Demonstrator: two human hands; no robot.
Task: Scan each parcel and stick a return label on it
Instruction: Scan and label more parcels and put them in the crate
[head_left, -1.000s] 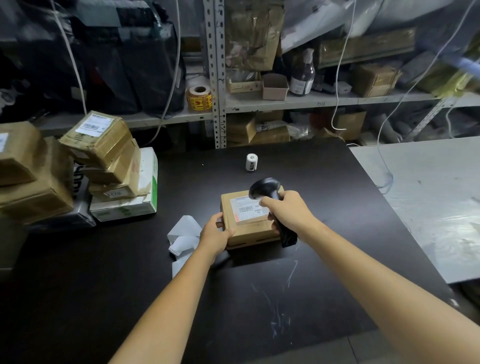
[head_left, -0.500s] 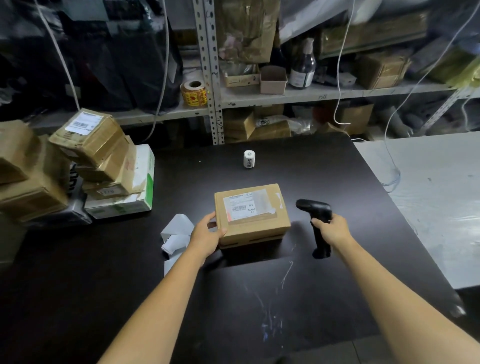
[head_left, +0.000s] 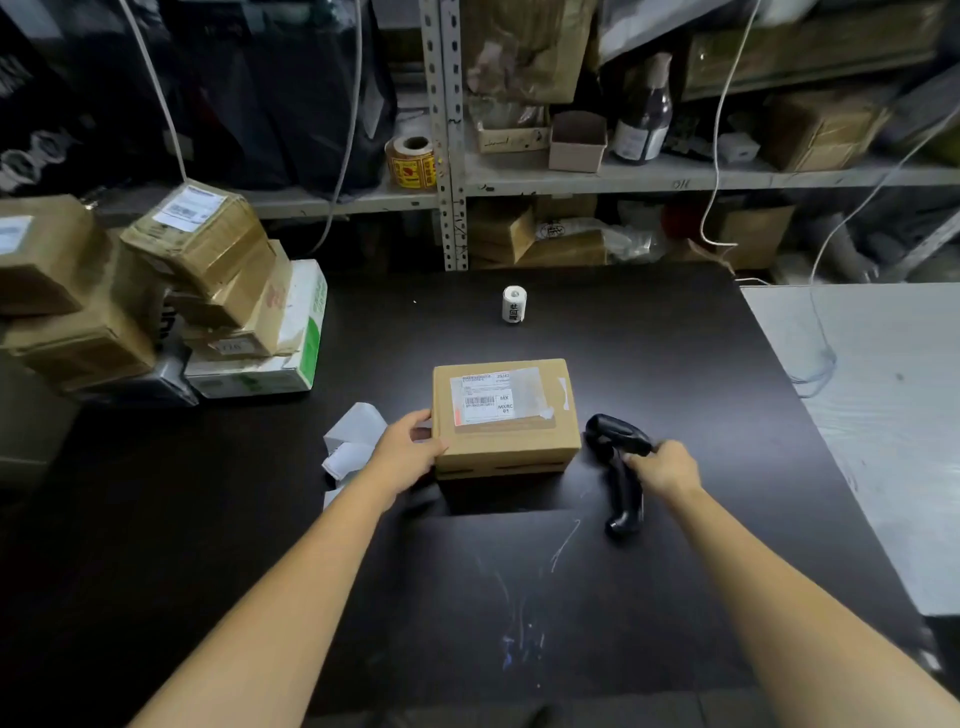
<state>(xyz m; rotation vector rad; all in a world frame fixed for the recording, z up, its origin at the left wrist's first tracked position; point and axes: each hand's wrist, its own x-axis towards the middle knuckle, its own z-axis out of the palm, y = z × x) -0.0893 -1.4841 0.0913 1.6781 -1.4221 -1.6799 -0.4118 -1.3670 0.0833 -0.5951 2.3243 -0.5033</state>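
A brown cardboard parcel (head_left: 506, 415) lies flat at the middle of the dark worktop (head_left: 363, 597), its white shipping label with a barcode facing up. The left hand (head_left: 408, 452) holds the parcel's left edge, thumb on top and fingers curled down the side. Just to the parcel's right, the right hand (head_left: 662, 465) has its fingers wrapped round the handle of a black barcode scanner (head_left: 623, 493), whose butt rests on the worktop. A small white label roll (head_left: 514, 305) stands behind the parcel, loose white label strips (head_left: 353, 441) lie beside the left hand, and a stack of taped parcels (head_left: 197, 244) sits at the far left.
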